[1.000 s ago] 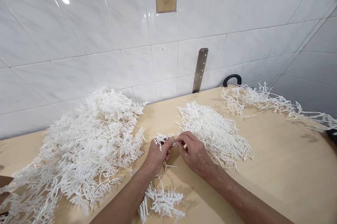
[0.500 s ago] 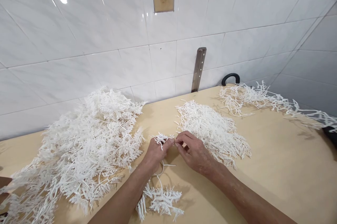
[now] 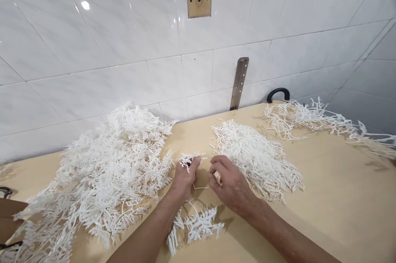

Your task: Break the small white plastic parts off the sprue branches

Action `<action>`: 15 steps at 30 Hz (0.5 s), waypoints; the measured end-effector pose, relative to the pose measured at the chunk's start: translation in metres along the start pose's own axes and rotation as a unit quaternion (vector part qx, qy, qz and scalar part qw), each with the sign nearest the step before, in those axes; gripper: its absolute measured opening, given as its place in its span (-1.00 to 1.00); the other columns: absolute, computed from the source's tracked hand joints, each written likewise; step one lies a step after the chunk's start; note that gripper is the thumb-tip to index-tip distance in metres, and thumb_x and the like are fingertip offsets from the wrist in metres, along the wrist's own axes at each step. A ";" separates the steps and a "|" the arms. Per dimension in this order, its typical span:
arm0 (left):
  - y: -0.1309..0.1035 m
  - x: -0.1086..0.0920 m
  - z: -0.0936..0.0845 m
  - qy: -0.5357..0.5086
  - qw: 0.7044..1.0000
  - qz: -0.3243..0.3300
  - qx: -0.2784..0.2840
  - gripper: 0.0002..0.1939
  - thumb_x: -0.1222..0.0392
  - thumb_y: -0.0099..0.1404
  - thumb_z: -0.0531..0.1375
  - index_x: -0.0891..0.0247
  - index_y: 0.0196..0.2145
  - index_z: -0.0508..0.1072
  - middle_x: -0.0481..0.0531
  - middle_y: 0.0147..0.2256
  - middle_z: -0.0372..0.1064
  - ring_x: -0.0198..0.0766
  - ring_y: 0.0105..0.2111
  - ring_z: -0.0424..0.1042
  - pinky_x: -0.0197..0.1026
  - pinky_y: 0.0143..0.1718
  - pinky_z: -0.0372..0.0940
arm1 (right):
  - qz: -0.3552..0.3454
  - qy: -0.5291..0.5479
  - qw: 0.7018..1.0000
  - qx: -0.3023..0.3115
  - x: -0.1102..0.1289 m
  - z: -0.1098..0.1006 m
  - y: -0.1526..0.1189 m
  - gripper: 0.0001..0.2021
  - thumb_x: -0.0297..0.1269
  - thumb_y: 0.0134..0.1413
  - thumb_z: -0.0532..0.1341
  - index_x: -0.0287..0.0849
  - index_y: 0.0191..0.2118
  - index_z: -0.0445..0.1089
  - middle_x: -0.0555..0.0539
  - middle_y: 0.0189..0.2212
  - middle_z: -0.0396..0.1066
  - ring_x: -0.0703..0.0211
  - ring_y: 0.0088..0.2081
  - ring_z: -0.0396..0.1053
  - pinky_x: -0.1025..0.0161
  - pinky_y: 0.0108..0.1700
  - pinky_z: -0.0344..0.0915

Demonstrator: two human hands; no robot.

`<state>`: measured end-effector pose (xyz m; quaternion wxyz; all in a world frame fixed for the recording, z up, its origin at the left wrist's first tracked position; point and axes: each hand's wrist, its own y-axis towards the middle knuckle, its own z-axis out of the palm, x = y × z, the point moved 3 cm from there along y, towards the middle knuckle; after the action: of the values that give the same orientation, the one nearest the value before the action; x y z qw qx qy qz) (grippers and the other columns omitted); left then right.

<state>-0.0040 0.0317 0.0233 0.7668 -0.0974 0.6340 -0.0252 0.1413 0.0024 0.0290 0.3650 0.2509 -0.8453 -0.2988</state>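
Note:
My left hand (image 3: 185, 175) is closed around a white branched sprig (image 3: 188, 159), whose thin twigs stick out above the thumb and fingertips. A thin white stem runs down from below this hand to a fringed white sprig (image 3: 202, 224) near the front; whether the two pieces are joined I cannot tell. Just to the right, a small gap away, my right hand (image 3: 232, 182) has its fingers curled together. Something pale shows between those fingers, too small to name. Behind the right hand lies a heap of short white pieces (image 3: 253, 153).
A large pile of white branched sprigs (image 3: 114, 172) covers the left of the table (image 3: 340, 205). Bare white branching stems (image 3: 309, 116) lie at the back right near a black handle (image 3: 278, 92). A metal strip (image 3: 239, 83) leans on the tiled wall. A brown box (image 3: 10, 217) shows at far left.
My right hand has drawn apart from the left, slightly to the right, and its fingers have curled in. My left hand still grips the sprig. The view has shifted a little left.

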 end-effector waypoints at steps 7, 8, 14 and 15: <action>0.003 0.005 0.002 -0.033 0.998 -0.041 0.045 -0.48 -0.08 -0.14 0.48 0.27 -0.62 0.25 -0.21 -0.68 0.02 -0.49 -0.66 0.01 -0.35 -0.63 -0.08 | 0.083 -0.075 0.993 -0.041 -0.026 -0.018 0.000 -0.88 -0.47 0.21 0.09 -0.12 -0.34 0.24 -0.03 -0.41 0.31 0.21 -0.46 0.28 0.24 -0.40 0.27; 0.002 0.005 0.002 -0.035 0.997 -0.045 0.043 -0.48 -0.07 -0.15 0.48 0.27 -0.63 0.25 -0.21 -0.69 0.02 -0.49 -0.66 0.01 -0.35 -0.63 -0.07 | 0.077 -0.066 0.994 -0.043 -0.023 -0.018 0.000 -0.89 -0.45 0.23 0.09 -0.12 -0.31 0.26 -0.06 -0.36 0.33 0.20 -0.42 0.31 0.24 -0.37 0.30; 0.002 0.007 0.004 -0.046 0.997 -0.057 0.036 -0.52 -0.02 -0.15 0.47 0.28 -0.66 0.27 -0.19 -0.71 0.05 -0.49 -0.68 0.01 -0.35 -0.66 -0.07 | 0.036 -0.030 0.999 -0.014 0.001 -0.003 -0.001 -0.92 -0.36 0.29 0.13 -0.13 -0.14 0.34 -0.12 -0.23 0.39 0.15 -0.33 0.39 0.20 -0.28 0.35; 0.003 0.007 0.004 -0.046 0.996 -0.059 0.039 -0.53 -0.01 -0.15 0.47 0.28 -0.66 0.27 -0.18 -0.71 0.05 -0.49 -0.69 0.01 -0.35 -0.67 -0.07 | 0.036 -0.034 0.999 -0.011 0.002 0.000 -0.002 -0.92 -0.35 0.29 0.13 -0.14 -0.14 0.34 -0.12 -0.24 0.40 0.14 -0.33 0.39 0.19 -0.28 0.35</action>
<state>0.0011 0.0338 0.0163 0.7955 -0.1059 0.5898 -0.0900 0.1403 -0.0001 0.0285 0.3494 0.2058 -0.8625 -0.3027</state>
